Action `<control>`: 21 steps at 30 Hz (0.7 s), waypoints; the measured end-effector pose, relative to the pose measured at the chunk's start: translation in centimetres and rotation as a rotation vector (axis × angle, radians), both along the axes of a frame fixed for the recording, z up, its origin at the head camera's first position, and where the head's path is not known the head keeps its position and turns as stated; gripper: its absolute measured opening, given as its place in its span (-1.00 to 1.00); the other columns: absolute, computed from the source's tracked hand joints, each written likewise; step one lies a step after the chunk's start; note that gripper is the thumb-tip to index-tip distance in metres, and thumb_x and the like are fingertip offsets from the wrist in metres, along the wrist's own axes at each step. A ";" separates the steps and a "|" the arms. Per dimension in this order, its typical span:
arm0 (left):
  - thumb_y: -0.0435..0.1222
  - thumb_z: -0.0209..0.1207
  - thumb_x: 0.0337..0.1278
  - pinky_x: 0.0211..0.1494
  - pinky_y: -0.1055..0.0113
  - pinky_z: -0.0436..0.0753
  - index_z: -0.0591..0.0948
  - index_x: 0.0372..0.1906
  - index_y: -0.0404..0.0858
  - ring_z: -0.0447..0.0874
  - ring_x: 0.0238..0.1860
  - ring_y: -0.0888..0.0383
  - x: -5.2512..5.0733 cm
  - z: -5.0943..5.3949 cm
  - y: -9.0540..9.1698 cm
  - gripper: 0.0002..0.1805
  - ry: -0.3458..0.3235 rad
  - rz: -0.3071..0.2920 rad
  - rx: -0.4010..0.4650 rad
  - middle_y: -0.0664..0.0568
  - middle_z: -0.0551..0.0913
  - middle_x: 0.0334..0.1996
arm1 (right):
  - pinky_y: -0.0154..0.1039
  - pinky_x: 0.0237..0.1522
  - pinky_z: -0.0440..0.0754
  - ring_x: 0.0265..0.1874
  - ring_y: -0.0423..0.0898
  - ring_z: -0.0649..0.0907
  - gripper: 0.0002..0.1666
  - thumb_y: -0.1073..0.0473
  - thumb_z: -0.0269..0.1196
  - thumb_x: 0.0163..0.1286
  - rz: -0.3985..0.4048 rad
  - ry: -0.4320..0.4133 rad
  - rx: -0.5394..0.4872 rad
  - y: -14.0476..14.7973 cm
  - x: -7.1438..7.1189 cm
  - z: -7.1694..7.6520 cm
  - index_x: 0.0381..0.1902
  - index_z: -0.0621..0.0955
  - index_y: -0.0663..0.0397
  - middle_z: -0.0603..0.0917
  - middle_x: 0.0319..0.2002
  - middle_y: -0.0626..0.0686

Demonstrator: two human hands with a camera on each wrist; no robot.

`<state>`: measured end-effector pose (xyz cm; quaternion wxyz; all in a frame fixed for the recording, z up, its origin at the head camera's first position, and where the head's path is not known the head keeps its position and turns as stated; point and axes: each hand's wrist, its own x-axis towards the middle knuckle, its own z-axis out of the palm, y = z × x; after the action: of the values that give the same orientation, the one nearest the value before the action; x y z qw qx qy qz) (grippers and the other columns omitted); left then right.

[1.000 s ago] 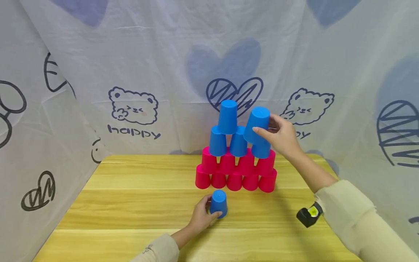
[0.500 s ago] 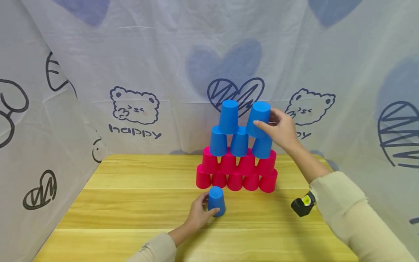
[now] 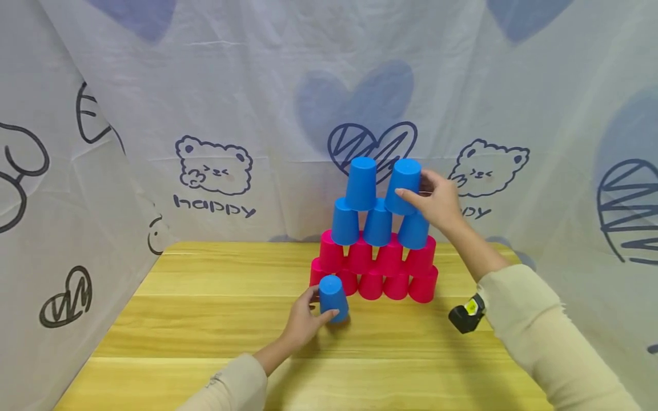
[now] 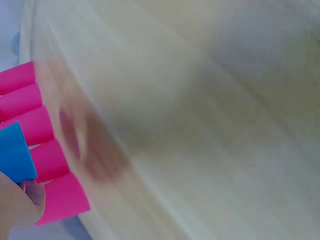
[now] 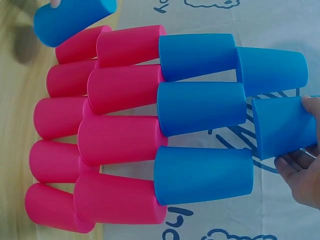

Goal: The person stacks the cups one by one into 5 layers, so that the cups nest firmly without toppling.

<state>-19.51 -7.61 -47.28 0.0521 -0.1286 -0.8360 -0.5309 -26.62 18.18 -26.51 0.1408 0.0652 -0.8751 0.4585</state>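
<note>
In the head view my right hand (image 3: 439,200) grips a blue cup (image 3: 403,188) upside down, thumb in front. That cup (image 5: 282,127) is over the gap between two cups of the blue row (image 3: 378,225); whether it touches them I cannot tell. Beside it, another blue cup (image 3: 361,185) stands on the same row. Two pink rows, an upper (image 3: 360,256) and a lower (image 3: 371,286), bear the blue ones. My left hand (image 3: 300,324) holds another inverted blue cup (image 3: 331,298), slightly tilted and raised off the wood, before the pyramid's left end.
The wooden table (image 3: 216,325) runs in front and to both sides of the pyramid. A printed cloth (image 3: 277,103) hangs close behind it. A black device (image 3: 465,317) sits on my right wrist, beside the sleeve.
My left hand has lifted its cup from the table and moved it left and toward the pyramid. My right hand has shifted its cup slightly, and the cup stands straighter.
</note>
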 end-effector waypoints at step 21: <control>-0.29 0.34 -0.06 0.01 0.01 0.61 0.44 0.11 -0.41 0.58 -0.02 -0.13 -1.1 6.5 -2.5 -0.41 0.009 0.051 -0.095 -0.24 0.59 0.00 | 0.13 0.20 0.43 0.15 0.23 0.49 -0.26 -0.06 0.21 0.28 -0.047 -0.044 -0.011 -0.1 -0.7 -0.2 0.29 0.31 0.21 0.47 0.18 0.30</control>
<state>-20.62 -10.07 -40.77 0.0634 -0.1120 -0.8630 -0.4885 -27.28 18.08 -26.70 0.1324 0.0338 -0.8768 0.4610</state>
